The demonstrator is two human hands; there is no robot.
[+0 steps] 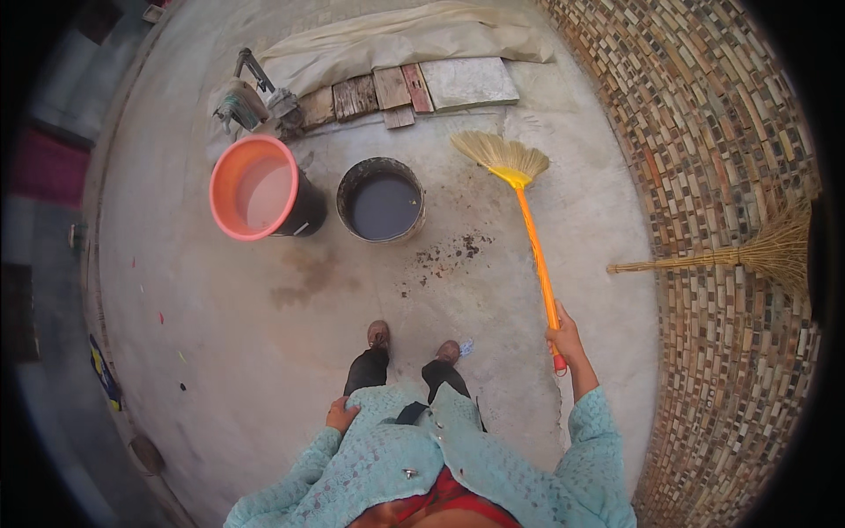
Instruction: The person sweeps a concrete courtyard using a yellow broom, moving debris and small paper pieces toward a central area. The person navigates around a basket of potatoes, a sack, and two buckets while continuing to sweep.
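My right hand (566, 335) is closed around the lower end of a broom's orange handle. The broom (535, 242) points away from me, its tan bristles fanned out on the concrete and a yellow collar below them. Dark crumbs of debris (453, 255) lie scattered to the left of the handle. My left hand (340, 414) rests against the side of my light blue lacy jacket (387, 440), with its fingers partly showing and no tool in it. Ahead of my feet stand an orange-rimmed bucket (292, 198) with cloudy liquid and a black bucket (415, 224) of dark liquid.
A hand pump (283, 107) stands behind the orange-rimmed bucket. Wooden boards and a pale slab (469, 82) edge a beige sheet (396, 37) at the back. On the right, a twig broom (757, 255) rests along a brick surface (731, 352). A damp stain (306, 277) marks the concrete.
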